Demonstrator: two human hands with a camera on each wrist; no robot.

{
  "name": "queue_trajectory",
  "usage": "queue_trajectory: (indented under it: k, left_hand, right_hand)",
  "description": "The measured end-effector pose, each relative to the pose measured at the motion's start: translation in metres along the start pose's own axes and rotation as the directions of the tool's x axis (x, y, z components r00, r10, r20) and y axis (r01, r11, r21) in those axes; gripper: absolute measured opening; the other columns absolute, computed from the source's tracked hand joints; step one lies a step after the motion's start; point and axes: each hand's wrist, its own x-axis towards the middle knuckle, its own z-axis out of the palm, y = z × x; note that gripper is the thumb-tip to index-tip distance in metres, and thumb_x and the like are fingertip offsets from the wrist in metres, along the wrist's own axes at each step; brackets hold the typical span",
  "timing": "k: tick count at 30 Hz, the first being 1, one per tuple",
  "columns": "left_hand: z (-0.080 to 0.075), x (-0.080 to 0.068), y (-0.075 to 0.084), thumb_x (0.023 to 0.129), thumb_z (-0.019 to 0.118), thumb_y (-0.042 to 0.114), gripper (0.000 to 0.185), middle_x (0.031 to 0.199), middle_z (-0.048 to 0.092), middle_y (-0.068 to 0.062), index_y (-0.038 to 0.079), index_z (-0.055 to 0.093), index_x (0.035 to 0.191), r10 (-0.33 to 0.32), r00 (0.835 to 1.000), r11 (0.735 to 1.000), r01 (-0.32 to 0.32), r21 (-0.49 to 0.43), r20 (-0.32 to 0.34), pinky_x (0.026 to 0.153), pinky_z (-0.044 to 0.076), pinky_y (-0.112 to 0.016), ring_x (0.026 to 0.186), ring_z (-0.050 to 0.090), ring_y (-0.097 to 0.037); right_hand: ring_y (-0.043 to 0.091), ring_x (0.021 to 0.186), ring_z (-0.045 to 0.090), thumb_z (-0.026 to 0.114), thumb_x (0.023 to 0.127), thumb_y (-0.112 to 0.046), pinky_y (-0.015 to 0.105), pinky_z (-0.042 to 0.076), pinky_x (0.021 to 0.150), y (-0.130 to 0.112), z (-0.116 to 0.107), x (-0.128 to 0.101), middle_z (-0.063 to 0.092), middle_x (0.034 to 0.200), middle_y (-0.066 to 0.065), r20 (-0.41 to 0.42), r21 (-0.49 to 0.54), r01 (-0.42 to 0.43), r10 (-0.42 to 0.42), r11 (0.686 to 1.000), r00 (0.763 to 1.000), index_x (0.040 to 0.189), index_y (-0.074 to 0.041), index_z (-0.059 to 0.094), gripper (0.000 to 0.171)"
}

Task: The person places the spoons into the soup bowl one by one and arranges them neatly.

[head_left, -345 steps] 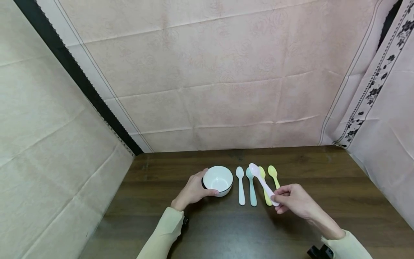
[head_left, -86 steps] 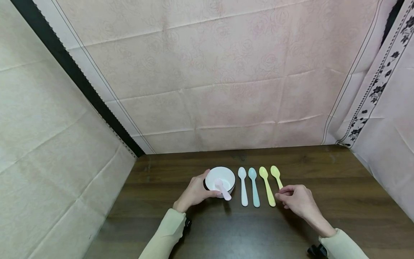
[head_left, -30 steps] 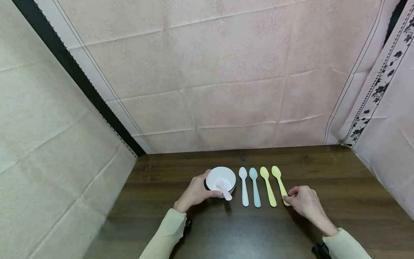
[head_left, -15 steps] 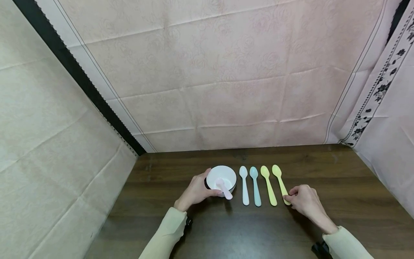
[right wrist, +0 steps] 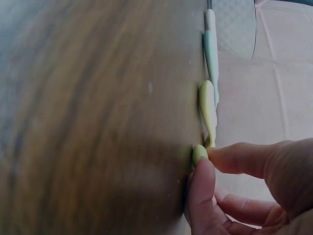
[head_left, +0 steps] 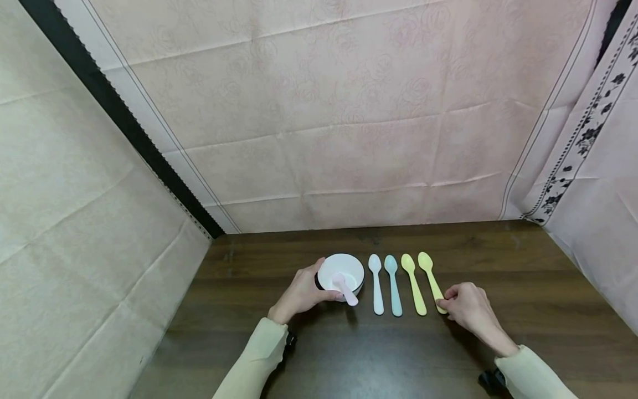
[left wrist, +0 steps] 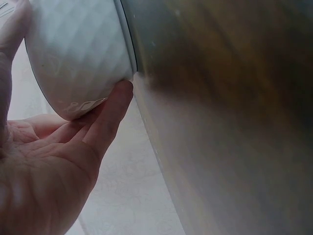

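A white bowl [head_left: 340, 271] stands on the dark wooden table [head_left: 359, 354], with a pink spoon [head_left: 346, 289] leaning inside it, handle over the near rim. My left hand [head_left: 324, 285] grips the bowl's left side, and in the left wrist view its fingers [left wrist: 110, 115] curl under the bowl [left wrist: 78, 54]. Right of the bowl lie a white spoon [head_left: 376, 284], a teal spoon [head_left: 394, 287], a yellow spoon [head_left: 414, 284] and a yellow-green spoon [head_left: 430, 278]. My right hand [head_left: 443, 303] pinches the yellow-green spoon's handle end [right wrist: 199, 153] between thumb and fingertip while the spoon lies flat on the table.
Pink patterned cloth walls [head_left: 349, 138] close in the table at the back and on both sides. In the right wrist view the teal spoon [right wrist: 211, 49] lies beyond my fingers.
The pink spoon, once in my right hand, now sits in the bowl. My right hand has shifted right to the yellow-green spoon's handle end. Over the last half second almost nothing moved.
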Motion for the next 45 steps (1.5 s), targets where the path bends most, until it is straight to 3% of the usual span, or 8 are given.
queue_trajectory:
  k: [17,27,45]
  left_hand:
    - [0.0,0.002,0.001,0.083,0.096,0.047,0.11,0.158,0.061,-0.022,-0.005,0.042,0.164,0.019,1.0,1.0,-0.019,0.019,0.0,0.115,0.054,-0.053,0.139,0.065,-0.034]
    - [0.0,0.001,0.0,0.083,0.096,0.048,0.11,0.16,0.059,-0.022,-0.002,0.042,0.165,-0.005,1.0,1.0,0.005,0.001,-0.001,0.117,0.053,-0.053,0.141,0.063,-0.035]
    - [0.0,0.0,0.0,0.083,0.096,0.047,0.11,0.16,0.059,-0.022,-0.001,0.041,0.166,-0.019,1.0,1.0,0.019,-0.003,0.005,0.117,0.052,-0.053,0.14,0.063,-0.035]
  right_hand:
    - [0.011,0.058,0.071,0.078,0.096,-0.012,0.03,0.05,0.053,-0.003,0.002,-0.002,0.074,0.068,-0.001,0.005,0.005,0.016,-0.016,1.0,1.0,0.09,0.001,0.079,0.015]
    - [0.011,0.057,0.07,0.074,0.096,-0.011,0.03,0.05,0.052,-0.006,0.005,-0.002,0.07,0.063,-0.002,0.022,0.012,0.032,-0.033,0.999,0.999,0.083,-0.001,0.077,0.016]
    - [0.01,0.061,0.071,0.075,0.099,-0.011,0.026,0.054,0.058,0.005,0.002,0.0,0.076,0.076,0.003,0.062,0.152,-0.033,0.024,0.988,0.998,0.099,0.007,0.076,0.018]
